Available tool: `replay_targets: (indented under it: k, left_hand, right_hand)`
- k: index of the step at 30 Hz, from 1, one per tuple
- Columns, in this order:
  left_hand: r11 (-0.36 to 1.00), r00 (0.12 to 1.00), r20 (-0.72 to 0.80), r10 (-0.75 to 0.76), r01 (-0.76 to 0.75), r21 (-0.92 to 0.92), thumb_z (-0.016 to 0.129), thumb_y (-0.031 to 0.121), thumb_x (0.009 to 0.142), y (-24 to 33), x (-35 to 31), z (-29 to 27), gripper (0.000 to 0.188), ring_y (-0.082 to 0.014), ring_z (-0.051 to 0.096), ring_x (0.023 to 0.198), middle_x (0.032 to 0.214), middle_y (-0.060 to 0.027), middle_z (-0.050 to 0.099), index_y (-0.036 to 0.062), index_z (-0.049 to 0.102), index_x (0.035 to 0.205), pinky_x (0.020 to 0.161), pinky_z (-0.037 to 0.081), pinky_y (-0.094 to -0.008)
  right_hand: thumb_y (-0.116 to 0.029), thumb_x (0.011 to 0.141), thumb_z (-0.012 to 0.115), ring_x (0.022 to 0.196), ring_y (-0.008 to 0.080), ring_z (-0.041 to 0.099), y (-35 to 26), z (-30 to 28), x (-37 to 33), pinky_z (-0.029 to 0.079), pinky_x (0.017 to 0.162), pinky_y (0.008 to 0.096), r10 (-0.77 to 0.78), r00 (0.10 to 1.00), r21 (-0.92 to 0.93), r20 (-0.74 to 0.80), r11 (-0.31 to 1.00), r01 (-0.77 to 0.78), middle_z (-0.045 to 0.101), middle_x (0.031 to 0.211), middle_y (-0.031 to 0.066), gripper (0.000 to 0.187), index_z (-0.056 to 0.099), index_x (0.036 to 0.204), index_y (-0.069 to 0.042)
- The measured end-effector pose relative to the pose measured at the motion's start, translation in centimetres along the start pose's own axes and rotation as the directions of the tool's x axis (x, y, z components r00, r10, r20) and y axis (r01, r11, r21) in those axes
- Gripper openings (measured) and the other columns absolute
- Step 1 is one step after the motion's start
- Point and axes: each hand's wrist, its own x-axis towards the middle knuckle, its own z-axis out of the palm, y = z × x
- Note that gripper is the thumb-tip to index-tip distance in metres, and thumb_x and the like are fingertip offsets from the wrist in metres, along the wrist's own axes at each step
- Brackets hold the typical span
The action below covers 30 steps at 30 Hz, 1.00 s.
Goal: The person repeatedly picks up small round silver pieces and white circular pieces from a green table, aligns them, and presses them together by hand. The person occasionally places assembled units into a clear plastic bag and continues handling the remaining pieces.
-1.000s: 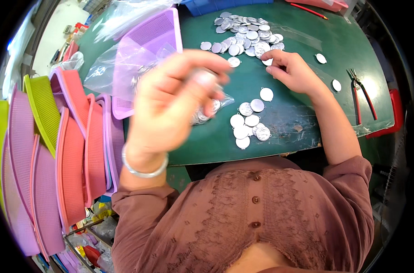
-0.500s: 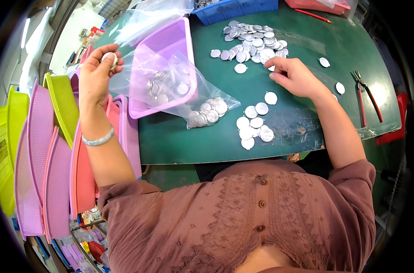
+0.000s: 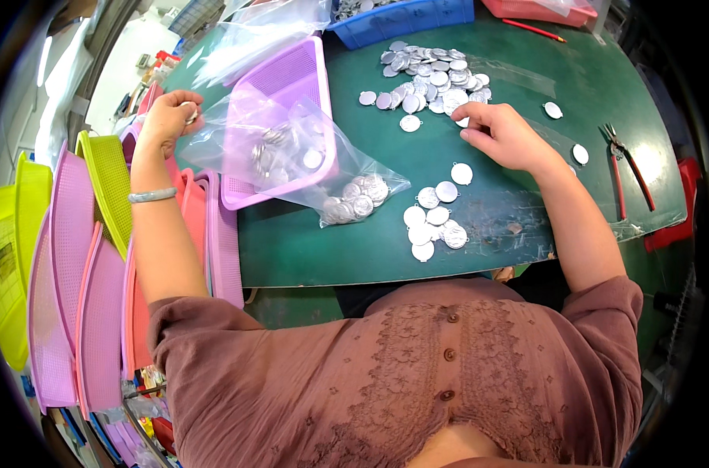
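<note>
At the far left, beside the lilac basket [image 3: 323, 66], my left hand [image 3: 167, 123] is closed around a pale round medal [image 3: 189, 114], mostly hidden by the fingers. My right hand [image 3: 504, 134] is at the near edge of a pile of silver medals [image 3: 425, 74], each a flat disc with a small loop. Its thumb and forefinger are curled round one medal [image 3: 464, 122], of which only a sliver shows. A clear plastic bag [image 3: 292, 179] lies across the basket, with several medals [image 3: 358, 197] in its end on the table. A loose group of medals [image 3: 422, 232] lies nearer me.
Red-handled pliers [image 3: 627, 164] lie at the right, near two single medals [image 3: 553, 110]. Beyond the pile are a blue bin [image 3: 405, 22], a red pencil [image 3: 534, 30] and a pink tray [image 3: 542, 11]. Stacked baskets [image 3: 97, 304] stand left of the green table [image 3: 315, 261].
My left hand has moved a little down and left, turning so its fingers close more over the medal. The right hand stays nearly in place at the pile.
</note>
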Motion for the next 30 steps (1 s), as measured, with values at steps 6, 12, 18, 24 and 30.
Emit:
replay_targets:
  k: [6,12,18,24,30]
  left_hand:
    - [0.971,0.872,0.490,0.008,0.110,-0.212,0.049,0.008,0.083,1.9,-1.5,2.3,0.025,-0.0178,0.061,0.074,0.085,-0.0093,0.060,-0.0001,0.053,0.106,0.064,0.053,-0.0283]
    - [0.977,0.829,0.520,-0.203,0.138,0.161,0.054,0.014,0.077,0.8,-2.0,4.1,0.029,-0.0153,0.058,0.071,0.084,-0.0056,0.060,0.0034,0.056,0.105,0.058,0.050,-0.0299]
    - [0.974,0.826,0.542,-0.154,0.034,0.225,0.057,0.015,0.077,-0.6,-2.4,5.4,0.027,-0.0182,0.057,0.074,0.085,-0.0070,0.061,0.0021,0.060,0.100,0.057,0.050,-0.0291]
    - [0.689,0.786,-0.107,0.608,-0.456,0.564,0.050,0.013,0.084,-1.5,-5.6,2.5,0.021,-0.0144,0.057,0.077,0.089,-0.0079,0.062,-0.0007,0.060,0.097,0.070,0.045,-0.0243]
    - [0.548,0.548,-0.076,0.833,-0.799,0.247,0.055,-0.001,0.078,2.7,-17.3,10.8,0.012,-0.0143,0.055,0.070,0.080,-0.0085,0.059,-0.0023,0.060,0.088,0.065,0.043,-0.0249]
  right_hand:
    - [-0.004,0.080,0.050,0.063,0.0158,0.054,1.9,0.0,0.4,0.043,0.060,0.0278,0.019,0.990,-0.055,-0.142,0.998,-0.027,0.057,0.069,0.0084,0.021,0.056,0.099,-0.001]
    - [-0.003,0.082,0.049,0.071,0.0142,0.054,2.6,0.1,0.9,0.044,0.065,0.0261,0.048,0.967,-0.099,-0.249,0.992,-0.075,0.059,0.079,0.0081,0.021,0.057,0.101,0.000]
    - [-0.005,0.080,0.049,0.078,0.0273,0.058,3.0,0.1,0.7,0.046,0.072,0.0326,-0.003,0.977,-0.108,-0.215,0.994,-0.020,0.062,0.084,0.0121,0.022,0.059,0.099,-0.003]
    - [-0.005,0.081,0.052,0.078,0.0216,0.058,-0.1,1.2,0.8,0.046,0.071,0.0307,-0.177,0.974,-0.040,0.139,0.982,0.184,0.061,0.090,0.0119,0.023,0.056,0.103,0.000]
    - [-0.027,0.073,0.064,0.110,0.0355,0.042,-2.5,1.9,-3.7,0.036,0.091,0.0396,-0.197,0.943,-0.183,0.269,0.951,0.251,0.042,0.122,0.0210,0.060,0.041,0.123,-0.004]
